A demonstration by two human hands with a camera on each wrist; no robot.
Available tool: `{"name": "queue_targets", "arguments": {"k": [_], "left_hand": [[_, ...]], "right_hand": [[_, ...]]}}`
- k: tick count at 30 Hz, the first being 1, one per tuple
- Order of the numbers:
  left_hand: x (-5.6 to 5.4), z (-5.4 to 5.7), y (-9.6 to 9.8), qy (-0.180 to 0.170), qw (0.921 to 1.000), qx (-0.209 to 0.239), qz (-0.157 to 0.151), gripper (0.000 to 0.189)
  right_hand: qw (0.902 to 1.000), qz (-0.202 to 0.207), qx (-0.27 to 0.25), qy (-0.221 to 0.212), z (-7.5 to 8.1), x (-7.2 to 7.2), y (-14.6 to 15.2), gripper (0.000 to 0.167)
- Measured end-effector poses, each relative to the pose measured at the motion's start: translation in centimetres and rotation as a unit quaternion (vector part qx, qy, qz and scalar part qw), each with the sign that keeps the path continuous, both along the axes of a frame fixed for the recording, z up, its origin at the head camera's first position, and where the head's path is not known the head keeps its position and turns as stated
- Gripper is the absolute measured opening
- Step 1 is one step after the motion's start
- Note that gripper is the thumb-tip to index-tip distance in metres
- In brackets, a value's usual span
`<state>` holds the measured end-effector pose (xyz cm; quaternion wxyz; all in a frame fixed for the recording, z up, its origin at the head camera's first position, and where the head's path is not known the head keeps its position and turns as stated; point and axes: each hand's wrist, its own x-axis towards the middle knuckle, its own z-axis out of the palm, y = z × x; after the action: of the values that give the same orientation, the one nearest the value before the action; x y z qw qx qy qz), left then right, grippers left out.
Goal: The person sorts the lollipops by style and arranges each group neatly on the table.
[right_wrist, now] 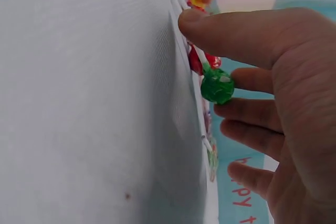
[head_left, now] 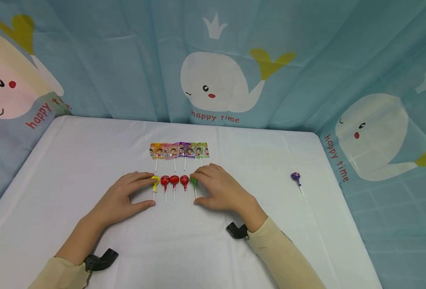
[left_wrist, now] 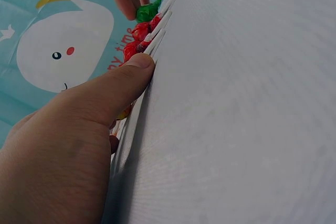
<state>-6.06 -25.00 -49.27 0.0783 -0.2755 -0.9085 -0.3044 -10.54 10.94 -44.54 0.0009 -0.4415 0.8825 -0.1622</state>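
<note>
Side by side on the white tablecloth lie a yellow lollipop (head_left: pixel 156 183), three red lollipops (head_left: pixel 174 180) and a green lollipop (right_wrist: pixel 217 86). My left hand (head_left: pixel 127 196) is at the row's left end, fingertips touching the yellow head and thumb beside the stick's lower end. In the left wrist view the left thumb covers most of the yellow one. At the right end my right hand (head_left: pixel 221 188) has its fingertips against the green head, with the thumb by its stick. Both hands have relaxed fingers, spread from the thumb.
Behind the row, several flat wrapped lollipops (head_left: pixel 186 150) lie in a line, sticks toward me. A purple lollipop (head_left: pixel 296 176) lies apart on the right of the table (head_left: pixel 184 249). A blue curtain (head_left: pixel 133 60) with whale prints hangs along the far and right edges.
</note>
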Motion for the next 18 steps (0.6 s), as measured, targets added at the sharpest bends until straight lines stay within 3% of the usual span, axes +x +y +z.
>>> {"name": "queue_targets", "arguments": {"k": [18], "left_hand": [[-0.04, -0.03, 0.16, 0.002, 1.0000, 0.005, 0.000, 0.070]], "right_hand": [[0.9997, -0.005, 0.015, -0.019, -0.28, -0.15, -0.21, 0.072]]}}
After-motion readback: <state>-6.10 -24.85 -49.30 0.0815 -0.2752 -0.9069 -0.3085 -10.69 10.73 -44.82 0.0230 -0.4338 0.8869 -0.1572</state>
